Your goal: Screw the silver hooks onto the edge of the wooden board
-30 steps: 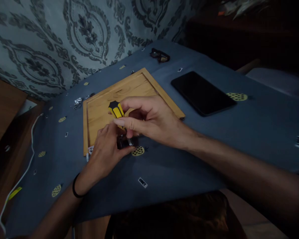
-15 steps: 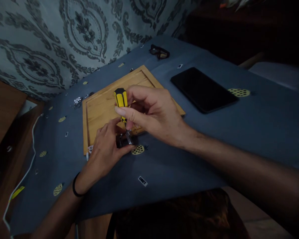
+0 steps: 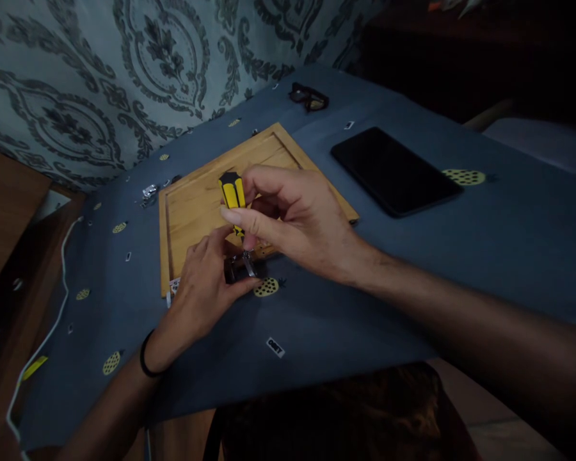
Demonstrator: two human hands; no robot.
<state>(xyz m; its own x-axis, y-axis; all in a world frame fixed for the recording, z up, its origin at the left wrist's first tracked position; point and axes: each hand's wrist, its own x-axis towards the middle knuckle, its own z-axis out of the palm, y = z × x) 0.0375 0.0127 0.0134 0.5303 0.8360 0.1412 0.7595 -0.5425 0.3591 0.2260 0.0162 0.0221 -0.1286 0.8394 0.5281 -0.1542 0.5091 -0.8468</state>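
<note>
"How's the screwdriver (image 3: 233,194)?"
"Yellow and black, nearly upright, shaft down toward the shiny metal piece (image 3: 248,264)."
"And that piece?"
"Partly hidden, at the near edge of the wooden board (image 3: 194,208), which lies flat."

Board (image 3: 192,214) on the table (image 3: 345,333), with the wall (image 3: 163,57) behind. Tablet (image 3: 396,173) to the right of the board; glasses (image 3: 308,97) beyond the board's far corner. Small parts (image 3: 148,193) lie just left of the board. The left hand (image 3: 204,282) lies over its near left portion, around a fitting (image 3: 248,264) at the near edge, seemingly touching it. Right hand (image 3: 292,227) to the right, its screwdriver (image 3: 233,195) above the fitting. Cable (image 3: 64,275) along the table's left side.
</note>
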